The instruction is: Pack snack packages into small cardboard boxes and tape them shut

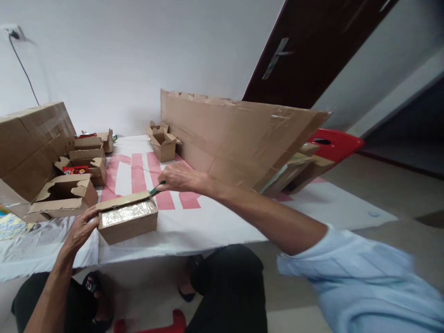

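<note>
A small cardboard box (129, 226) sits near the table's front edge, with shiny clear tape across its front upper side. My left hand (83, 225) grips the box's left end, fingers at the upper corner. In my right hand (176, 177), closed, is a thin green tool (157, 187); most of it is hidden, so its exact kind is unclear. Its tip meets the box's top right corner. Just left of this box stands an open cardboard box (81, 203) with raised flaps.
More open boxes (99, 172) line the left side, one with red packets (75, 170). A large cardboard sheet (222, 134) stands along the table's right side, near two small open boxes (163, 147). Beyond it is a red plastic seat (333, 143). White cloth (222, 226) covers the table.
</note>
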`<state>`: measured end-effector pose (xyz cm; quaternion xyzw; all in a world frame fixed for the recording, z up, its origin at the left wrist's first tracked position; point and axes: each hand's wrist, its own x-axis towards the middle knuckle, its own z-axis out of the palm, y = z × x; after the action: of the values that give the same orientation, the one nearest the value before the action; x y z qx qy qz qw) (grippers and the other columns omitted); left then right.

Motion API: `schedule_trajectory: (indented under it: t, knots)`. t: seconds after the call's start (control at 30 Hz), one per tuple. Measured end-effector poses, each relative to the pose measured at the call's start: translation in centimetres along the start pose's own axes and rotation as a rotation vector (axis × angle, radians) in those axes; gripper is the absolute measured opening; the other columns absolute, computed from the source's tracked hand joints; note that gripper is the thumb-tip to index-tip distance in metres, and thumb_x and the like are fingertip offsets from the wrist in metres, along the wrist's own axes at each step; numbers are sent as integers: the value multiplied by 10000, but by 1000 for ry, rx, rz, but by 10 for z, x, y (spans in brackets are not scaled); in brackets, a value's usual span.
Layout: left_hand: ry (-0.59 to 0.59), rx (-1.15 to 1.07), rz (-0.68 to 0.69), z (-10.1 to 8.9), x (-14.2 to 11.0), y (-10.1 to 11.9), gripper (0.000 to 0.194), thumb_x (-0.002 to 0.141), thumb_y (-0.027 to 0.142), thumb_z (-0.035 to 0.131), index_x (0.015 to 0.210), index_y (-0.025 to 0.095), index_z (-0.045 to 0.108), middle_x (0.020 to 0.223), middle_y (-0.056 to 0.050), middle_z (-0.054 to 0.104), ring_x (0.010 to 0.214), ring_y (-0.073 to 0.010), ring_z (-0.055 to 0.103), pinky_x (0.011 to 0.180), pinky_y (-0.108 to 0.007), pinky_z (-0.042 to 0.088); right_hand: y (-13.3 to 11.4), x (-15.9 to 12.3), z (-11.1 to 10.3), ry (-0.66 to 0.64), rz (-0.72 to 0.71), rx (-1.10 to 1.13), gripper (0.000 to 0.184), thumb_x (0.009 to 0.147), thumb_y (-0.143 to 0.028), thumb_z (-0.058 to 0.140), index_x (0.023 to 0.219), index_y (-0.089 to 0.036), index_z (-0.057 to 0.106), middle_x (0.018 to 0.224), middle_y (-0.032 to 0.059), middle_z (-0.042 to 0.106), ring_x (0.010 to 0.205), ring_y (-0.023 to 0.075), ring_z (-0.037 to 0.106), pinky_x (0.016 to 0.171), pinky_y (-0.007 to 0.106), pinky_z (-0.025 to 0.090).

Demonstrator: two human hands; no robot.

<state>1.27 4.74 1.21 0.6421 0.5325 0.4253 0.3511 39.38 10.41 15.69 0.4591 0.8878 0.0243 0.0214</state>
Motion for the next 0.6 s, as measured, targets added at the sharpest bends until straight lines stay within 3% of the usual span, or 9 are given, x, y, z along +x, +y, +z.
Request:
schedule_trajectory:
  t: [0.13, 0.23, 0.3, 0.43, 0.5, 0.6]
  knots:
    - [-3, 16, -18, 1, 3, 1, 618, 701, 720, 876, 1096, 246, 900, 1502, -140, 710, 1518, -458, 520, 1296, -562, 372, 55, -46, 16, 95, 76, 141, 314, 1036, -430, 668, 925, -204, 855, 781, 53, 771, 705, 193, 622, 642, 320, 298]
    - [-2, 7, -8, 3, 4, -1, 642, 705, 745, 864, 1096, 236, 897, 1530, -157, 688, 1532, -453, 507, 1301, -556, 362, 78, -70, 66, 295, 198, 368, 311, 1048, -410, 599, 1061, -208, 835, 897, 49, 799, 767, 199, 664, 707, 306, 404]
    - [-8, -13, 8, 4, 4, -4, 654, 717, 757, 853, 1104, 231, 893, 1536, -165, 680, 1526, -447, 514, 1294, -545, 374, 77, -77, 118, 387, 275, 484, 319, 1057, -357, 536, 1112, -193, 804, 1020, 76, 807, 857, 217, 701, 762, 311, 466]
    - [-5, -25, 21, 5, 3, -7, 651, 703, 738, 878, 1108, 228, 885, 1524, -168, 687, 1506, -437, 534, 1280, -534, 395, 49, -83, 225, 382, 408, 505, 252, 1000, -265, 567, 1156, -197, 753, 1091, 112, 775, 977, 259, 714, 870, 357, 542]
    - [-15, -23, 21, 5, 2, -4, 633, 696, 698, 903, 1114, 224, 881, 1530, -171, 680, 1495, -432, 544, 1279, -536, 396, 37, -86, 258, 352, 462, 442, 249, 980, -232, 584, 1165, -194, 747, 1135, 148, 755, 1090, 306, 702, 963, 415, 544]
    - [-35, -30, 28, 7, -2, 3, 573, 719, 644, 911, 1110, 227, 881, 1529, -171, 676, 1477, -421, 563, 1278, -532, 399, 26, -83, 272, 389, 510, 439, 304, 948, -257, 632, 1231, -212, 733, 1215, 173, 720, 1202, 374, 660, 1027, 525, 535]
